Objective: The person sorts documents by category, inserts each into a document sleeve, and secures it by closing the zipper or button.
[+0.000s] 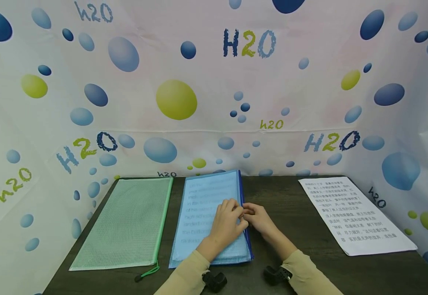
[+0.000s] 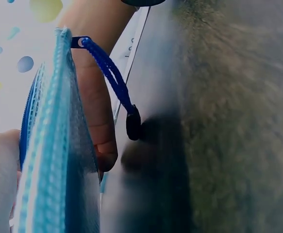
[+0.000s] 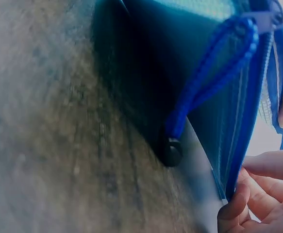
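Observation:
A blue mesh zip pouch point(image 1: 206, 213) lies in the middle of the table, with a sheet of printed text showing through its front. My left hand point(image 1: 229, 219) reaches across the pouch and pinches its dark blue zip edge on the right side. From the other side, my right hand point(image 1: 261, 219) pinches the same edge between thumb and fingers. In the right wrist view the two zip tapes point(image 3: 248, 107) stand apart. A blue cord loop point(image 3: 199, 73) with a black end hangs from the zip slider near the pouch's closer end.
To the left lies a green mesh zip pouch point(image 1: 125, 223) with a green cord pull point(image 1: 149, 271). Printed paper sheets point(image 1: 357, 217) lie at the right of the dark table point(image 1: 291, 196). A patterned backdrop point(image 1: 214, 73) rises behind the table.

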The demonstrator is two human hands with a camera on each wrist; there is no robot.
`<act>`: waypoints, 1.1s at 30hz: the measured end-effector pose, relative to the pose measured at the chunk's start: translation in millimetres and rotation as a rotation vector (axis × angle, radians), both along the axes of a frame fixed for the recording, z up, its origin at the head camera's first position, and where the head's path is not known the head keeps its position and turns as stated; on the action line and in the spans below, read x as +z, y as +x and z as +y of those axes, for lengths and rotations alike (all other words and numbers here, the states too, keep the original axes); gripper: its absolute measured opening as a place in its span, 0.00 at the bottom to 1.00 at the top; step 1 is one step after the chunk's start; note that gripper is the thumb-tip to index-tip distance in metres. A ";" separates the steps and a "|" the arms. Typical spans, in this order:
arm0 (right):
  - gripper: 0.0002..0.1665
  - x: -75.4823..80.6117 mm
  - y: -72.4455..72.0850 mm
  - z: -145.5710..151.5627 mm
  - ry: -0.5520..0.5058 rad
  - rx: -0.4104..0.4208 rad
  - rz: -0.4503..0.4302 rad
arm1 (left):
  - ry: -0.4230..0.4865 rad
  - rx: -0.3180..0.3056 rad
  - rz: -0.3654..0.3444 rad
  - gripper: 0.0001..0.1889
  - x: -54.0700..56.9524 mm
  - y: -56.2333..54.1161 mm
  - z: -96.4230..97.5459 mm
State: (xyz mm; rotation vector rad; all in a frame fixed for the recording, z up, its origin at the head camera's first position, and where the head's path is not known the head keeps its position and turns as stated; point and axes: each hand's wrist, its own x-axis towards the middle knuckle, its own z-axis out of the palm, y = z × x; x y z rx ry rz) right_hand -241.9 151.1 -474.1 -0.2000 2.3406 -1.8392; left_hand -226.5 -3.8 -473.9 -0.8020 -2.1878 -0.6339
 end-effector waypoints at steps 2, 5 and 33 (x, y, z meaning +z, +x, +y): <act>0.28 0.5 0.3 -0.8 0.007 -0.011 -0.009 | 0.018 -0.003 0.004 0.08 -0.6 -0.6 0.1; 0.27 1.1 0.5 -0.8 0.021 -0.021 -0.012 | 0.056 0.006 -0.002 0.09 -0.8 -0.7 -0.1; 0.17 3.8 35.7 19.3 -0.117 0.133 -0.139 | 0.284 0.096 -0.140 0.08 0.5 -6.3 -4.6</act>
